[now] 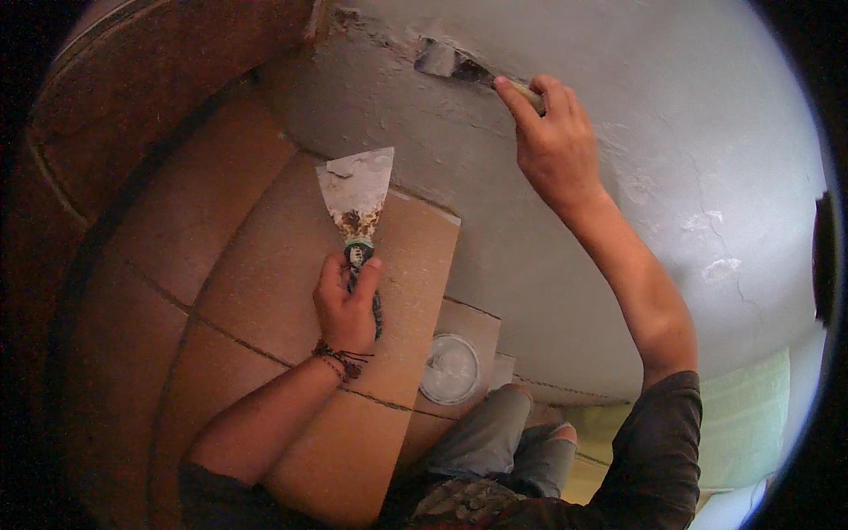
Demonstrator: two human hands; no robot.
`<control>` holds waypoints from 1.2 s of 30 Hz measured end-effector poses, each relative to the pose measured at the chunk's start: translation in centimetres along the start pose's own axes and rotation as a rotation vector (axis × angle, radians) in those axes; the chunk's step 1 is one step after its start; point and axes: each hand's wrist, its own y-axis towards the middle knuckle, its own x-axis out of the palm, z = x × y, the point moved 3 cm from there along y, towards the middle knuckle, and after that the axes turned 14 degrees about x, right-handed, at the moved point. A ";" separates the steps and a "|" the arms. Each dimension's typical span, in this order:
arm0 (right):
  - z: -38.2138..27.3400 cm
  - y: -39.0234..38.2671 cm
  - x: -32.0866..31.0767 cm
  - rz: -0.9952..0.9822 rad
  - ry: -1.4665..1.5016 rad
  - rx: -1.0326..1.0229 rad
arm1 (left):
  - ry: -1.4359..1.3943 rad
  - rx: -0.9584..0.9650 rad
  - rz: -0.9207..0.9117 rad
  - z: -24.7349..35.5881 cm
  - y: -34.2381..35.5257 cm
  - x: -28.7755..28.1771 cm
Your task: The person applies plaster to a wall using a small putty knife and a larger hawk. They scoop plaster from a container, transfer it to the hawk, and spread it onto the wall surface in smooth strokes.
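Observation:
My left hand (346, 305) is closed round the dark handle of a wide putty knife (360, 190), its blade pointing up and away from me. White filler lies on that blade, with brownish stains near the handle. Higher up and to the right, my right hand (558, 141) grips the pale handle of a smaller putty knife (473, 72). The small blade is against the grey wall (548, 256), low down near the corner, where the surface is rough and chipped. Part of its handle is hidden by my fingers.
A round tub of white filler (449, 369) stands on a lower step beside my knees. Tan tiled steps (256, 256) run along the wall, with dark joints. A brown tiled riser (168, 79) rises at the upper left. A pale green cloth (746, 424) is at the lower right.

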 end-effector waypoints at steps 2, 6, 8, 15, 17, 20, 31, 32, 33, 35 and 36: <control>0.4 -0.1 0.1 -0.005 0.010 0.011 | 0.009 -0.003 -0.009 0.1 0.0 -0.1; 1.3 -0.5 -0.1 0.014 0.003 0.010 | 0.018 0.009 -0.004 -0.2 0.0 -0.1; 1.7 -0.7 -0.2 0.016 0.009 0.025 | 0.039 0.028 -0.002 -0.2 0.0 0.0; 2.7 -1.2 -1.4 -0.007 -0.007 0.055 | 0.018 0.016 0.001 -0.2 0.1 0.0; 3.1 -1.6 -1.8 -0.040 -0.010 0.092 | 0.019 0.012 0.002 -0.1 0.0 0.0; 2.7 -2.2 -3.2 -0.048 0.045 0.136 | 0.033 0.019 0.009 0.0 0.0 0.0; 0.3 0.1 -0.2 -0.011 0.108 0.076 | 0.044 -0.025 -0.019 0.2 0.0 0.0; 1.0 0.3 -0.1 -0.014 0.093 0.075 | 0.042 -0.020 -0.016 0.2 0.0 0.1; 1.7 0.4 -0.2 -0.017 0.076 0.075 | 0.039 -0.016 -0.015 0.3 0.0 0.1; 2.5 0.3 -0.9 -0.027 0.053 0.081 | 0.030 -0.021 -0.006 0.0 -0.1 0.2; 2.8 0.4 -1.4 -0.032 0.039 0.084 | 0.018 -0.030 -0.001 -0.2 -0.1 0.2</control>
